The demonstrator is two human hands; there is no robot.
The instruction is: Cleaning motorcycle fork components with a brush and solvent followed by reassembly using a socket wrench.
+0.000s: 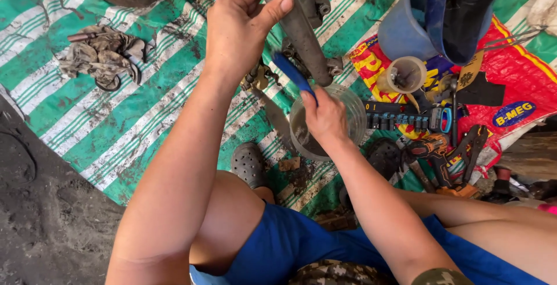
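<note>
Our left hand [238, 29] is clamped around a grey metal tube [296, 24]; our right hand [326, 116] pinches a blue brush [292, 73] against it, above a clear plastic cup [348, 102].

A green-and-white striped tarp [133, 116], muddied, covers the ground and carries everything. Taking the clear plastic jar [348, 116] near its middle as landmark: a crumpled dirty rag [101, 58] lies well to its left, a red printed sack [516, 87] to its right bearing a socket strip [400, 119] and what looks like a cordless drill [435, 148], and a blue bucket [406, 24] sits above-right.
</note>
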